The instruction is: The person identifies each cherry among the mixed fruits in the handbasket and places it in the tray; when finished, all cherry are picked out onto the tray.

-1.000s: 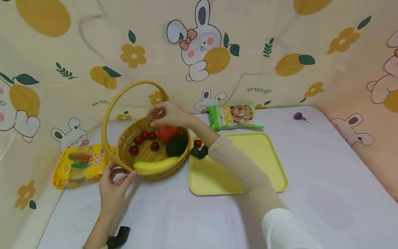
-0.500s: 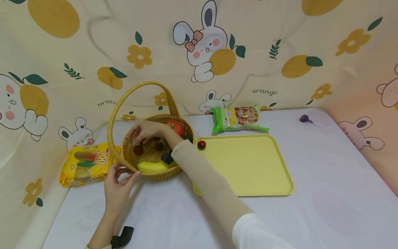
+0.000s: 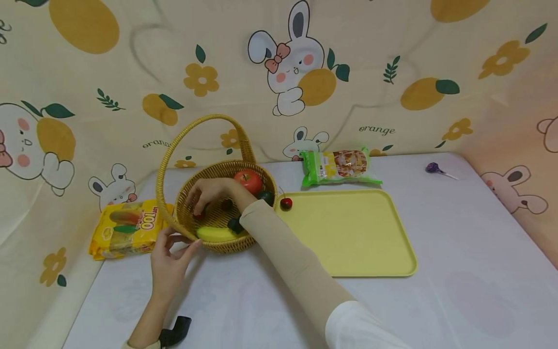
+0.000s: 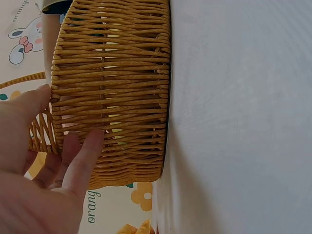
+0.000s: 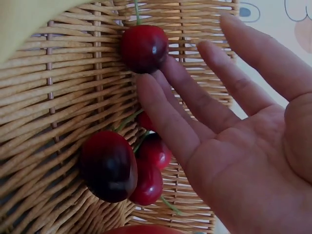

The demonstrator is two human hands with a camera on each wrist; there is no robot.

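In the head view, a wicker basket (image 3: 228,247) with a tall arched handle holds a banana (image 3: 215,234), a red apple (image 3: 249,182), a dark green fruit (image 3: 266,196) and several cherries. My left hand (image 3: 167,269) grips the basket's near left rim, thumb on one side and fingers against the woven wall (image 4: 112,87). Inside the basket is my right hand (image 3: 211,190), its fingers spread and fairly straight in the right wrist view. Its fingertips are at a dark red cherry (image 5: 145,48). Further cherries (image 5: 108,165) lie beside that hand.
Right of the basket lies a yellow tray (image 3: 362,232), with one stemmed cherry (image 3: 286,203) at its upper left corner. A yellow snack bag (image 3: 126,229) sits left of the basket. Behind the tray are a green-edged packet (image 3: 340,167) and, farther right, a lollipop (image 3: 433,168).
My right hand has moved from above the basket's back rim down and left among the cherries. The left hand stays on the rim. The whole view has shifted slightly.
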